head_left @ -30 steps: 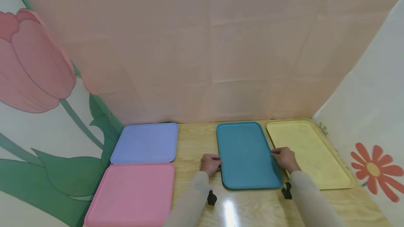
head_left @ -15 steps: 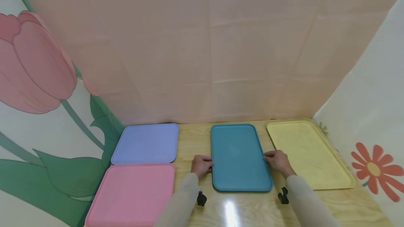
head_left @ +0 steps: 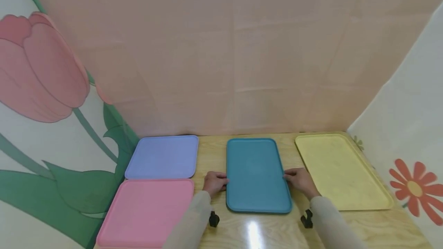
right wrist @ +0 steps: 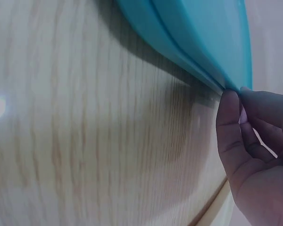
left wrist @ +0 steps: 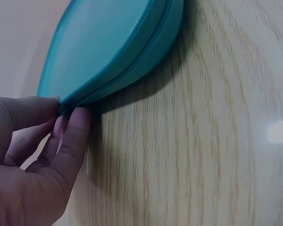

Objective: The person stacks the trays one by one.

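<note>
Between my two hands is a teal rectangular tray (head_left: 257, 176), its long sides running away from me. My left hand (head_left: 215, 182) pinches the tray's left edge, thumb above and fingers beneath the rim. On the opposite edge my right hand (head_left: 301, 181) pinches the rim in the same way. In the left wrist view the thumb and fingers meet at the teal rim (left wrist: 132, 61), which casts a shadow on the wood below. The right wrist view shows the fingertips at the tray's other rim (right wrist: 188, 56).
On the left, a lavender tray (head_left: 162, 156) lies behind a pink tray (head_left: 149, 210). A yellow tray (head_left: 340, 172) lies at the right, close to my right hand. All rest on a wooden table (head_left: 270, 229) with a beige wall covering (head_left: 221, 57) behind.
Both hands have moved the teal tray leftward and slightly toward me, away from the yellow tray. It has also turned straighter. The other trays stay in place.
</note>
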The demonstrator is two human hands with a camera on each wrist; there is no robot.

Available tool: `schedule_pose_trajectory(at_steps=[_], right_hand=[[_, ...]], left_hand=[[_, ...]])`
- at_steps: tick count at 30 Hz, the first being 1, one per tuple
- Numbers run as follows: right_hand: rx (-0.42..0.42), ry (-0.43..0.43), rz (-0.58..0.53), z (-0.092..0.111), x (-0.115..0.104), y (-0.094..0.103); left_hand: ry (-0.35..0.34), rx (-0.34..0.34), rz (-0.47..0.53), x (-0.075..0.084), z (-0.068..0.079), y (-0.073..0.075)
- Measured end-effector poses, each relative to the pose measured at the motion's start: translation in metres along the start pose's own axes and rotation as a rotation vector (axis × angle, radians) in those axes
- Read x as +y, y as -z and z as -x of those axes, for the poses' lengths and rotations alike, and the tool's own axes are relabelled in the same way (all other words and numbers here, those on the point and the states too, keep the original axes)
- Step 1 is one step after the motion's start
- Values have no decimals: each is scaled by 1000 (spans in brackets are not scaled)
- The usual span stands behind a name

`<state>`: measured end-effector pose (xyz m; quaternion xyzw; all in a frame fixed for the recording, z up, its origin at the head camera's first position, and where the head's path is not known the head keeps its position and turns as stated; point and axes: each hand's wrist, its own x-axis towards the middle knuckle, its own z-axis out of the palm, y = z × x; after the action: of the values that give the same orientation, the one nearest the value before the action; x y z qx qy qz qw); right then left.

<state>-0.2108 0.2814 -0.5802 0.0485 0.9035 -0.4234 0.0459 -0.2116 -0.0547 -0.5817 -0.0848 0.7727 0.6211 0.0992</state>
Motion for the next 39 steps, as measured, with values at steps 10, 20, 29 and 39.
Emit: schedule_pose_trajectory(at_steps=[10, 20, 29, 39], right_hand=[[4, 9, -56, 1, -10, -13], [17, 26, -50, 0, -13, -20], [5, 33, -49, 2, -15, -22], [1, 55, -20, 3, -15, -12]], left_hand=[[32, 10, -33, -5, -3, 15], [28, 17, -12, -5, -2, 23], [22, 3, 28, -1, 3, 33], [29, -19, 58, 5, 5, 44]])
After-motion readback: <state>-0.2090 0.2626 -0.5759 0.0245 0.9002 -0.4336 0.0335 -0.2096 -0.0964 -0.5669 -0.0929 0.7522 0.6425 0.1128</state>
